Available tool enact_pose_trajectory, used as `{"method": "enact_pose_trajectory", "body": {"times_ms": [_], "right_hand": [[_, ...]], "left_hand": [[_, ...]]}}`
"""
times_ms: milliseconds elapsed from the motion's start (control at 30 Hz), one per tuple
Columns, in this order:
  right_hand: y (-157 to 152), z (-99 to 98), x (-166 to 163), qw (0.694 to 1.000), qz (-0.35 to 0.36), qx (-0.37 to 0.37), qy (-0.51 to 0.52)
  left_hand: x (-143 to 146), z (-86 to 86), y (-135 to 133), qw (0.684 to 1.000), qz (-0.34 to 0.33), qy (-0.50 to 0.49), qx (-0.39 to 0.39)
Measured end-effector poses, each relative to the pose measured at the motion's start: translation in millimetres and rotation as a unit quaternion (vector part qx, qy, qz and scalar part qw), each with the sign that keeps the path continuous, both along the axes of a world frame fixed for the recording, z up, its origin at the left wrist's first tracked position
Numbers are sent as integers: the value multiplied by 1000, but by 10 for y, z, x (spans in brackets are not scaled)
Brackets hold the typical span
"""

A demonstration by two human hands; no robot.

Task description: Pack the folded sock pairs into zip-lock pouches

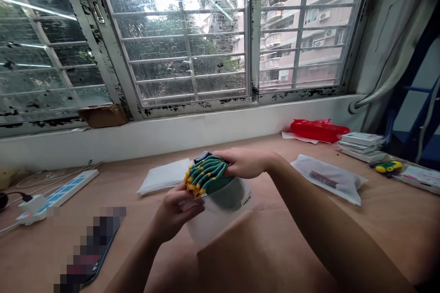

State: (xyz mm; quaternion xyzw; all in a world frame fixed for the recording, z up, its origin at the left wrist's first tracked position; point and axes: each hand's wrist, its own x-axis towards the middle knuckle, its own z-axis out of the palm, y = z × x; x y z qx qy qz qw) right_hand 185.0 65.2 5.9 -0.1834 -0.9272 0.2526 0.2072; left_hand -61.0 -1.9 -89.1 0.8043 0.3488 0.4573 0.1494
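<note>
Left forearm (137, 263) and right forearm (326, 224) rising from the lower edge, ending in hands brought together. Right hand (245, 163) pressed over the top and left hand (175, 213) cupped below, both clamped on a teal knit bundle with yellow-tipped folds (205, 176), held above the worktop's centre. Small navy tag (202, 156) at the bundle's far end. Directly beneath, a translucent white plastic pouch (220, 222), with a dark green rounded bulge (225, 193) at its mouth; link between bulge and bundle not determinable. Left hand's hold on the pouch rim also unclear.

Handling judged sound: even pressure across the folds, yellow tips gathered in one row, bundle kept square to the pouch mouth.

Farther out, on a light-brown wooden worktop (360, 242): flat white packet (163, 176) to the left; frosted white bag with a dark strip (326, 178) to the right; red plastic bag (319, 130) and stacked white boxes (360, 146) beyond it. White power strip with blue switches (57, 192) at far left. Pixelated dark slab (91, 249) near the left hand, identity obscured.
</note>
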Motion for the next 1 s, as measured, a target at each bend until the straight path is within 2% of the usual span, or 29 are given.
{"method": "enact_pose_trajectory", "body": {"times_ms": [200,400,467,533,633,767,833,1000], "right_hand": [[58,-18,14,999,-3,-17,-52],[26,-58,-122,998,-28,10,-53],[44,-65,-129,998,-41,-4,-53],[74,-69,-113,997,-47,-27,-56],[108,-77,-89,994,-64,-64,-60],[99,-97,-109,993,-50,-108,4],[86,-102,-126,990,-45,-123,55],[93,-68,-91,975,-81,-160,130]], "left_hand": [[14,-17,44,999,26,-24,15],[20,-53,86,995,68,-79,-7],[27,-63,102,985,84,-139,-50],[31,-69,118,971,96,-179,-126],[51,-45,132,960,104,-184,-184],[150,104,105,959,124,-214,-142],[221,228,75,954,137,-235,-128],[334,579,31,936,175,-291,-98]]}}
